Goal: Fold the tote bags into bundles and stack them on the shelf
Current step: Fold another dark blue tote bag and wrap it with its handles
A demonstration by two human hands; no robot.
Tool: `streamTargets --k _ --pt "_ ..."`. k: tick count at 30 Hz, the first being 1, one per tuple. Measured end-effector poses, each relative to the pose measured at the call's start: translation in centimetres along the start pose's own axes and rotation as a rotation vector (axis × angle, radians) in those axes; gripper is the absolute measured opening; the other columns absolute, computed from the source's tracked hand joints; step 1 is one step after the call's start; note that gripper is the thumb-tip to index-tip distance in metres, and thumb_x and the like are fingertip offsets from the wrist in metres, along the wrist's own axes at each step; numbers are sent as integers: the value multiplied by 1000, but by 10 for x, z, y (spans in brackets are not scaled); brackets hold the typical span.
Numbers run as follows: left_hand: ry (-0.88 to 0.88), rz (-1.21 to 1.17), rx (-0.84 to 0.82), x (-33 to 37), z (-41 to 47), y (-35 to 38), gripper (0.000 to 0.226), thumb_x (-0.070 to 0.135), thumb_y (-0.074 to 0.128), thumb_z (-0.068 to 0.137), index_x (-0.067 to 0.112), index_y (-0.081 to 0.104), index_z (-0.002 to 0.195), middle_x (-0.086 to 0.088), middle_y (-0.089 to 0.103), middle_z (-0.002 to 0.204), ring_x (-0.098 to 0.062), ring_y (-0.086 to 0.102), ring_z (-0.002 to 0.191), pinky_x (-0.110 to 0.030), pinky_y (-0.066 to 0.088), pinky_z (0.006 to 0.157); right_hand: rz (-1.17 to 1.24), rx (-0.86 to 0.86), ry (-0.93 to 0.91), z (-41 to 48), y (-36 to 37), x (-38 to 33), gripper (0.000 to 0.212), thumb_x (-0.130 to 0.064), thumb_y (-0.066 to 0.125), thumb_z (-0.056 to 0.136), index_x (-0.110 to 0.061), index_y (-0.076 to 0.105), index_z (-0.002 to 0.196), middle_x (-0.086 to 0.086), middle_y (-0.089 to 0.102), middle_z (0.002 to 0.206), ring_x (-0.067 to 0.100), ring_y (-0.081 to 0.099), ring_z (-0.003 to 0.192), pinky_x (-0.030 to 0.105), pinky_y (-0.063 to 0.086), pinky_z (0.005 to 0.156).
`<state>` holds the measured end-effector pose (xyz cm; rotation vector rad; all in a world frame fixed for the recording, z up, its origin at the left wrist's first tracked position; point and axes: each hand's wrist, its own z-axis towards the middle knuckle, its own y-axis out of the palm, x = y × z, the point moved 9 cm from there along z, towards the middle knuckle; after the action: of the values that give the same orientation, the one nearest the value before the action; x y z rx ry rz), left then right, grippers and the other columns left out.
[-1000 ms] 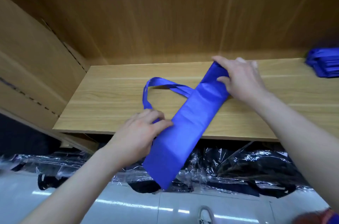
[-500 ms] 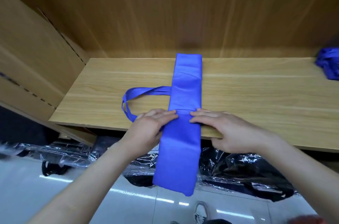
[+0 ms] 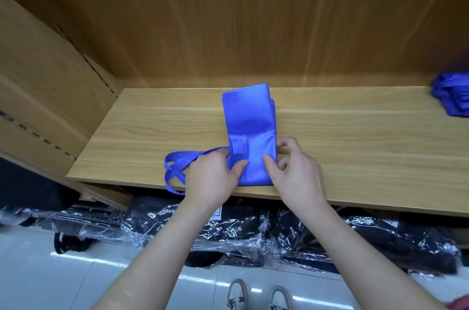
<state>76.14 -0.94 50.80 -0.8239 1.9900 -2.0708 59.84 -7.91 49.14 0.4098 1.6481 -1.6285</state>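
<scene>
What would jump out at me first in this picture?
The bright blue tote bag, folded into a narrow strip on the middle of the wooden shelf. The left hand and right hand pinch its near end, with its handles looping out to the left. More blue bundles sit at the shelf's far right edge.

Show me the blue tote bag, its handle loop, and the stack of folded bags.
blue tote bag (image 3: 250, 116), head view, folded-over top panel.
handle loop (image 3: 180, 159), head view, strap's upper band.
stack of folded bags (image 3: 454, 98), head view, its left part.
</scene>
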Motion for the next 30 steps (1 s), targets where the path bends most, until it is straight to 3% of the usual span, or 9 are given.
streamTargets --k 6,10,13,15,19,22,24,26,30 --pt "369 227 225 19 -3 -9 57 45 80 66 19 62 113 -6 60 108 -30 58 99 -41 47 79 -86 -16 15 1 11 -1 37 -32 61 90 -21 47 123 3 60 100 29 61 92 39 48 73" --pt "631 255 50 39 -10 18 56 57 38 88 19 64 121 -13 54 139 -31 51 128 -46 42 103 -96 -72 61 4 13 2 49 -26 63 90 -20 44 135 5 53 124 28 57 110 36 44 85" --pt "615 279 -190 34 -11 38 81 73 19 84 23 36 146 -10 24 159 -27 23 147 -42 27 116 -76 -109 90 8 10 5 51 -23 65 86 -20 47 135 4 61 114 27 58 108 35 46 87" --pt "631 348 -247 33 -13 38 82 74 35 84 27 24 149 -5 11 163 -22 11 149 -38 23 118 -68 -133 171 16 8 13 46 -29 64 86 -20 53 129 3 68 100 27 61 104 35 48 85" --pt "694 387 -252 39 -19 28 72 48 53 87 27 21 148 -6 11 163 -22 13 149 -35 26 115 -61 -147 225 41 9 10 51 -52 61 83 -16 58 119 9 67 110 28 62 107 38 49 88" --pt "744 387 -272 42 -24 22 71 37 53 85 26 23 148 -6 17 161 -22 19 147 -33 28 114 46 -175 238 65 17 7 65 -45 74 74 -11 52 124 10 65 119 28 60 112 41 48 94" --pt "757 330 -300 43 -21 16 67 30 54 84 29 29 146 -3 31 156 -20 32 142 -30 33 111 226 -208 303 74 19 10 79 -33 84 66 -11 48 133 8 67 117 26 63 109 43 49 97" --pt "709 194 -345 38 -4 7 56 25 57 84 34 43 137 3 56 136 -20 51 124 -29 42 98 437 -271 352 75 26 12 61 -9 84 69 -11 56 123 8 71 107 24 68 99 42 53 94" --pt "381 -522 -494 16 42 -1 17 27 76 82 27 67 96 14 69 78 -9 62 73 -29 48 72 537 -335 329 67 27 6 30 7 63 80 -18 59 97 4 66 88 16 59 77 26 47 67"
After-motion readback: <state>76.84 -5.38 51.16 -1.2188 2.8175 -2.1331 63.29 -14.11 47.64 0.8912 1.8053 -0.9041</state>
